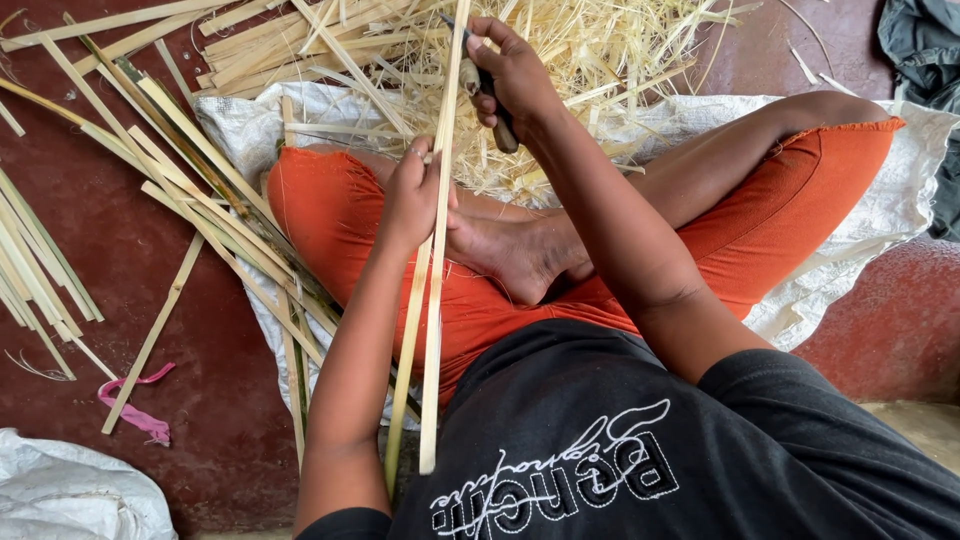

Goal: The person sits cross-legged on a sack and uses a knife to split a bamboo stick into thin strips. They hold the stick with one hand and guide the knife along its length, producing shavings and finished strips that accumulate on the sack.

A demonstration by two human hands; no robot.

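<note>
I sit cross-legged in orange trousers, looking down at my lap. My left hand (412, 195) grips a long pale bamboo strip (432, 330) that runs from near my belly up past both hands. My right hand (513, 72) is closed around a knife with a dark handle (503, 128), its blade pressed against the strip near the upper end. A second, thinner strip (402, 380) lies alongside the first, peeling away from it below my left hand.
A heap of thin bamboo shavings (590, 60) lies beyond my knees on a white woven sack (880, 215). Several flat bamboo slats (190, 190) are spread on the dark red floor at left. A pink cloth scrap (135, 400) and a white bag (70, 490) lie at lower left.
</note>
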